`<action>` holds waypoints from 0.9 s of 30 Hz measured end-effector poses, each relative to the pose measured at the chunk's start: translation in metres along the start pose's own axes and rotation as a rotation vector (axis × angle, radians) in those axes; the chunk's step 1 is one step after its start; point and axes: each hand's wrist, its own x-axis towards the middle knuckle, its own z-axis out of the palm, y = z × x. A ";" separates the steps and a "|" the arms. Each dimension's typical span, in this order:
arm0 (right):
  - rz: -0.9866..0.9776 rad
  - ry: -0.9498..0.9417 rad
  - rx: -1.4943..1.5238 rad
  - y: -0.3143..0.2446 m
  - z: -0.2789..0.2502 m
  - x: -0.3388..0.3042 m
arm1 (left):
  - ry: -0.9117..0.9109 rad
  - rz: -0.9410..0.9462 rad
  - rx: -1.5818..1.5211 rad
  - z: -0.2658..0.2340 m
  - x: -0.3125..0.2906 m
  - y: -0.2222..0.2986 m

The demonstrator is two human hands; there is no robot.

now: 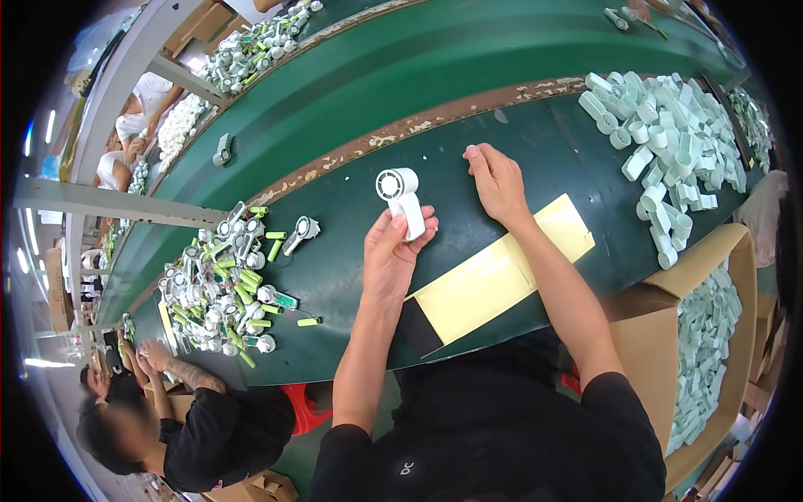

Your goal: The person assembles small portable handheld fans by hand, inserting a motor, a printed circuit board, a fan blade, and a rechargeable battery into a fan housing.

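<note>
My left hand (391, 251) holds a small white handheld fan (401, 197) by its handle, round head pointing away from me, above the dark green worktable (468, 142). My right hand (495, 180) rests on the table just right of the fan, fingers curled and holding nothing. A yellow sheet (493, 272) lies on the table under my right forearm. To the right lies a heap of pale green fan shells (669, 142).
A pile of fan parts with green cylinders (226, 284) lies at the left, a loose fan part (301, 232) beside it. A cardboard box of pale green shells (707, 351) stands lower right. A green conveyor belt (376, 67) runs behind. A seated person in black (201, 418) works at the lower left.
</note>
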 end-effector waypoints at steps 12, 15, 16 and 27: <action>-0.169 0.064 -0.092 0.003 0.005 -0.005 | 0.135 0.132 0.264 0.002 0.042 0.016; -0.175 0.056 -0.093 0.002 0.005 -0.004 | 0.107 0.182 0.317 0.017 0.040 0.024; -0.173 0.054 -0.092 0.002 0.005 -0.003 | 0.095 0.181 0.330 0.017 0.041 0.025; -0.175 0.045 -0.161 0.004 0.001 0.001 | 0.236 0.188 0.506 0.002 0.100 0.029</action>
